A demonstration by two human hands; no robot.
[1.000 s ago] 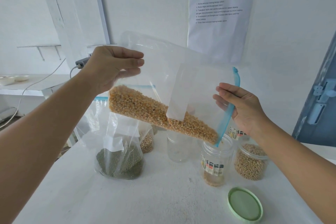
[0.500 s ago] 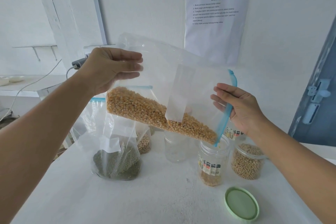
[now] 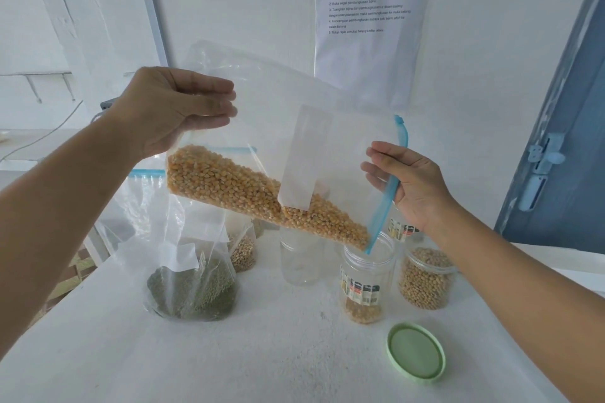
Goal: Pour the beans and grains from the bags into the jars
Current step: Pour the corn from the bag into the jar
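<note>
Corn bag (image 3: 262,193) slanting down toward the labelled jar (image 3: 365,278), its low mouth corner over the jar's rim: left hand (image 3: 176,108) pinches the raised end, right hand (image 3: 412,180) grips the mouth.

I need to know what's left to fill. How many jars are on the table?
4 in view: an empty jar in the middle, the labelled jar under the corn bag, a full jar on the right, and another mostly hidden behind. More may be hidden.
</note>
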